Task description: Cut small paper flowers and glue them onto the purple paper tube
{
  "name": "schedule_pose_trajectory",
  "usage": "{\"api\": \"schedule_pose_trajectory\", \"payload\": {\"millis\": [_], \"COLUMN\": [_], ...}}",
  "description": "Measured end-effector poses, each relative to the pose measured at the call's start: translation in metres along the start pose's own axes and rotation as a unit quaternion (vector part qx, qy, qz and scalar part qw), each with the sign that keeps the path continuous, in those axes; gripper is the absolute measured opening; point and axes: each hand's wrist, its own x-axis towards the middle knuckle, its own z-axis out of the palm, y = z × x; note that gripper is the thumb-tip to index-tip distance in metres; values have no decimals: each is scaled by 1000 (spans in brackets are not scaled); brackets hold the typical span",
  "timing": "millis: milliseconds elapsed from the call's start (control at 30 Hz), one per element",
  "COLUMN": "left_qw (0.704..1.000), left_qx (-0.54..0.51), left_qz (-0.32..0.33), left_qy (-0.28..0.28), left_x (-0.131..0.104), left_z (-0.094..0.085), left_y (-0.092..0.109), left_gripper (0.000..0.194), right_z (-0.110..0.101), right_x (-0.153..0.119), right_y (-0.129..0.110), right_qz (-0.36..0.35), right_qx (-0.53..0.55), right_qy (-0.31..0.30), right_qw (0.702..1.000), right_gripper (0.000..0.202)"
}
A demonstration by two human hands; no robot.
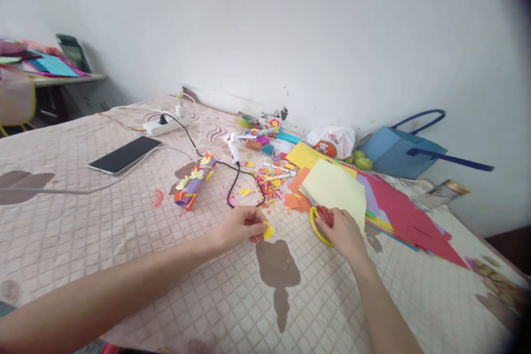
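Between the thumb and fingers of my left hand (243, 225) is a small yellow paper flower (269, 230), held just above the tablecloth. My right hand (342, 229) is closed on scissors (319, 225) with yellow and red handles, beside a pale yellow paper sheet (338, 185). Left of my hands lies a purple paper roll (194, 183) with yellow flowers and orange ends. Small colourful paper scraps (271, 188) are scattered beyond my hands, near a white glue gun (233, 149) with a black cord.
A tablet (125, 155) and a white power strip (160, 126) lie at the left with cables. Red paper sheets (406, 213), a blue bag (400, 149), green fruit (362, 162) and a plastic bag (332, 141) are at the right. A wall stands behind.
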Motion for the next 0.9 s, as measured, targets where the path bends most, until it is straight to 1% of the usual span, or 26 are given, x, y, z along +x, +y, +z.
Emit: {"api": "schedule_pose_trajectory", "payload": {"millis": [67,100,133,167,233,267,300,367,433,467,533,633,700,767,800,900], "left_qw": [1000,1000,1000,1000,999,998,998,997,997,997,996,994,992,990,990,987], "left_qx": [-4,-3,1,6,12,16,20,29,44,53,78,102,116,126,130,139], "left_qz": [1,2,4,6,0,-3,-4,2,15,18,14,15,15,14,15,26], "left_qy": [3,10,15,22,43,54,63,65,54,48,44,41,48,57,60,81], "left_x": [-9,-13,-17,-20,-24,-26,-27,-30,-35,-38,-44,-52,-57,-62,-65,-73], "left_z": [-12,-19,-25,-31,-41,-45,-48,-52,-53,-53,-54,-56,-59,-63,-65,-77], "left_y": [-1,-1,0,0,2,3,4,7,9,10,11,13,13,15,17,23], "left_gripper": [27,27,28,28,27,27,26,24,22,21,19,17,17,17,17,17], "right_z": [0,-1,-2,-2,0,2,6,15,26,32,42,50,48,40,35,21], "right_x": [0,1,2,3,9,13,18,30,41,45,52,57,59,58,55,39], "right_y": [-6,-13,-24,-37,-69,-86,-103,-132,-155,-163,-173,-177,-176,-174,-174,-179], "right_qz": [-22,-30,-40,-50,-63,-62,-63,-68,-86,-103,-128,-133,-133,-134,-133,-118], "right_qx": [44,91,149,219,344,383,402,399,356,324,285,292,305,330,351,453], "right_qy": [52,65,61,33,-75,-120,-148,-164,-145,-121,-91,-103,-116,-134,-153,-270], "right_qw": [997,993,986,974,934,914,901,900,919,933,945,942,936,925,914,841], "right_gripper": [26,24,23,23,25,27,28,25,24,25,32,37,35,31,28,23]}}
